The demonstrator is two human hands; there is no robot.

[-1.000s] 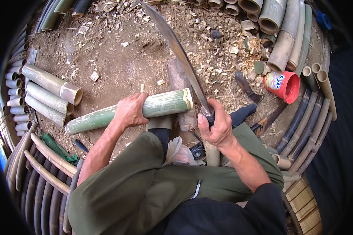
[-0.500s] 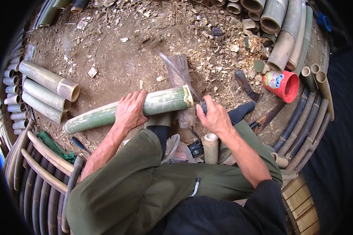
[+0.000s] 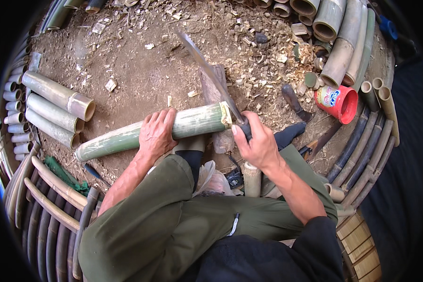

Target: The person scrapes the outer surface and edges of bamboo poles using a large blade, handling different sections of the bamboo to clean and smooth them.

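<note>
A thick green bamboo tube (image 3: 197,118) lies slantwise before me, its right end cut roughly and showing pale wood. My left hand (image 3: 158,130) grips it from above, near its middle. In my right hand (image 3: 258,141), just past that cut end, is the dark handle of a long machete (image 3: 207,68). Its blade points up and away to the left, close beside the rim of the tube. Under the tube's right part lies a worn wooden block (image 3: 214,81), partly hidden by it.
Chips litter the dirt floor (image 3: 141,61). Three cut bamboo tubes (image 3: 56,113) lie at left. A red tub (image 3: 336,104) rests on its side at right, near a dark curved handle (image 3: 293,99). A short bamboo piece (image 3: 252,181) stands by my knee. Bamboo poles (image 3: 338,33) are stacked far right.
The machete has turned, so more of its flat side shows and its tip is higher and farther left. My right hand has tilted slightly. The bamboo and my left hand have hardly moved.
</note>
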